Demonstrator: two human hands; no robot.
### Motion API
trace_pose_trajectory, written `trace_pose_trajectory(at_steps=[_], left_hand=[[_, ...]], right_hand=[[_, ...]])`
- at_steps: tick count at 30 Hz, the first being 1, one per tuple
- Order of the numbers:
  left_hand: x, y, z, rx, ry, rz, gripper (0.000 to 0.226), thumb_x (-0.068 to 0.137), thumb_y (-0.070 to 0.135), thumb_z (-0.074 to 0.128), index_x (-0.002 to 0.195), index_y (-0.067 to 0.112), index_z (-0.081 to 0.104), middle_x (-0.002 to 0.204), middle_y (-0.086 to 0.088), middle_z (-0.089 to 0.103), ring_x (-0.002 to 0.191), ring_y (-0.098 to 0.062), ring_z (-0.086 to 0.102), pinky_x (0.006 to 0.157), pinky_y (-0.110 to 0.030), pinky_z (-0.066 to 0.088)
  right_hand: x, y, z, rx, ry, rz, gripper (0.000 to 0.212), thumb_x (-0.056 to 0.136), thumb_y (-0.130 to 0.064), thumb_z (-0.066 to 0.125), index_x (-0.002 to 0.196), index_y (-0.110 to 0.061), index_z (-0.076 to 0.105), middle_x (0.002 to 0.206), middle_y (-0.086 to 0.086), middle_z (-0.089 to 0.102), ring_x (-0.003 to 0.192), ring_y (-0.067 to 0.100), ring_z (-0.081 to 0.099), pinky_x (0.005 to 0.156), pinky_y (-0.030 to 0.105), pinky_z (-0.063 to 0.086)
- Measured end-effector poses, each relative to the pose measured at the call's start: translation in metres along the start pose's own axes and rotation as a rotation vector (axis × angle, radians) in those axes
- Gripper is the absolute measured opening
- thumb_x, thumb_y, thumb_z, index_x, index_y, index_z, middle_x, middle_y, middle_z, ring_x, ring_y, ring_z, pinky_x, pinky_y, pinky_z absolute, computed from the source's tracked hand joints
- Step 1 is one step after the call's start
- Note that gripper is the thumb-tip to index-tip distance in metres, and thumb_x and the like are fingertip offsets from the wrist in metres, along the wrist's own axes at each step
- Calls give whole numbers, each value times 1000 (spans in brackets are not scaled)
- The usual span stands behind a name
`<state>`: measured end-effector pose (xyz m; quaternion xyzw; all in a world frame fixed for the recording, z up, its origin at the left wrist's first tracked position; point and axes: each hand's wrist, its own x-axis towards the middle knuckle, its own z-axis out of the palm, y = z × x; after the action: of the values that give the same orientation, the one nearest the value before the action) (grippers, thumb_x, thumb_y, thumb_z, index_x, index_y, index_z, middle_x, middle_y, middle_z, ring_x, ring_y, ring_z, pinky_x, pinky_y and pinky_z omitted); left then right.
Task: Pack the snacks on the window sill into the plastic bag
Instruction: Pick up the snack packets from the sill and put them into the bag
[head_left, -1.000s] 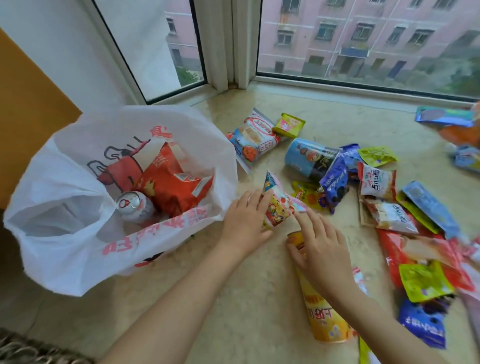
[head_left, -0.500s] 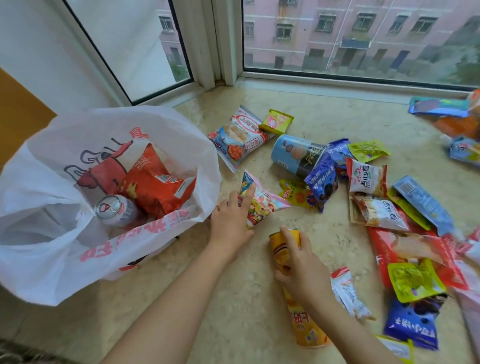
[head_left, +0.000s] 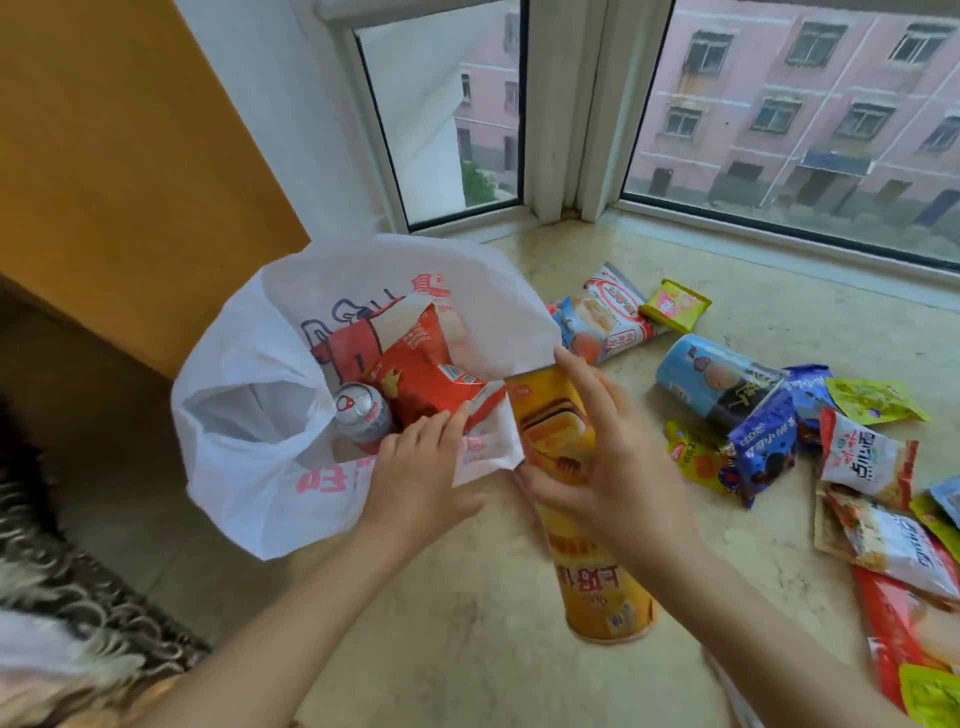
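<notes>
The sill (head_left: 467, 649), a pale stone ledge, carries everything. On its left part stands the bag (head_left: 249, 467), white plastic with red print, its mouth open toward the person. Inside it lie a red packet (head_left: 421, 374) and a can (head_left: 358, 410), so the packing is only begun. On the right part of the sill many snacks are still scattered, among them a blue tub (head_left: 717, 379) on its side and a white-and-blue packet (head_left: 608, 317) just behind the bag.

The step in hand, as I judge it, is to put the tube (head_left: 561, 441) into the bag. The tube is long, yellow, and it is tilted with its top end at the bag's right rim and its bottom end toward the person. The right hand (head_left: 608, 478) holds it around the middle; the grip is wrapped on the tube, though the upper fingers look rather stretched than tight. The left hand (head_left: 415, 478) rests at the near rim, fingers extended into the mouth and touching the plastic by the red packet; its grip is wide, not closed on anything that I can see.

To do it well, the left hand should press the rim down and outward, so the mouth stays wide. The tube should go in with the top end first, beside the red packet, not on the can. Thin plastic folds easily, so a slow slide is better than a drop.
</notes>
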<state>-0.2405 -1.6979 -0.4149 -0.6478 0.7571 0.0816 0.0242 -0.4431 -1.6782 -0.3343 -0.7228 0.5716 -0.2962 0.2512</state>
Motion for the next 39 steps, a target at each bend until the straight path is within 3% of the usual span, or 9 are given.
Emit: trace_pose_trajectory(at_steps=[8,11,15,20,27,31,34,37,39], left_hand=[[-21,-72,9,198,-211,-110,72,89,43,47,151,31,14,144,0,42,128,-25,44,99,-38,41],[-29,-79,13,186,-223,-12,63,94,31,41,151,37,16,139,-4,47,116,-29,54,88,-35,41],[-48,-73,12,234,-70,127,66,71,13,43,133,34,53,93,-6,70,62,-31,63,50,-32,44],[-62,-64,11,159,-58,152,66,68,13,23,127,34,43,100,-4,69,58,-30,62,47,-37,45],[-63,-50,-9,120,77,265,50,51,13,73,98,31,71,69,2,61,43,-21,55,39,-24,43],[-69,-44,-10,85,-42,231,75,40,15,82,111,31,67,68,-3,64,49,-23,58,37,-22,38],[-68,-45,-2,161,-118,198,93,44,18,79,130,38,50,70,-10,64,57,-29,62,37,-25,31],[-67,-44,1,249,-185,247,81,48,37,81,126,41,59,89,-13,71,71,-33,68,44,-29,44],[-66,-46,2,181,-174,254,63,74,70,51,128,39,59,114,-11,70,97,-37,68,69,-38,57]], right_hand=[[84,-62,44,254,-48,-312,96,69,-23,79,145,-36,23,145,-3,35,128,8,38,92,40,48],[98,-75,68,197,-106,-455,91,64,-18,78,136,-42,27,147,-8,26,130,18,40,81,47,53],[102,-70,96,23,-176,-720,78,70,-18,79,131,-30,32,149,4,31,123,26,47,65,42,56],[94,-44,125,-194,-374,-825,73,67,-8,69,130,-27,36,148,7,36,113,32,54,68,31,49],[91,-20,157,-417,-586,-817,95,65,-4,70,140,-37,24,153,0,29,124,30,46,84,47,50],[90,-6,162,-429,-710,-749,100,80,-13,67,147,-45,1,154,-10,28,133,21,38,101,40,42],[87,14,153,-547,-752,-671,76,90,-26,58,149,-43,13,156,-13,23,137,19,33,103,37,33],[79,35,146,-626,-801,-627,73,92,-35,55,150,-41,9,159,-11,9,145,22,20,112,45,22],[72,47,145,-699,-773,-671,82,87,-38,60,150,-36,8,159,-6,11,145,24,17,113,48,25]])
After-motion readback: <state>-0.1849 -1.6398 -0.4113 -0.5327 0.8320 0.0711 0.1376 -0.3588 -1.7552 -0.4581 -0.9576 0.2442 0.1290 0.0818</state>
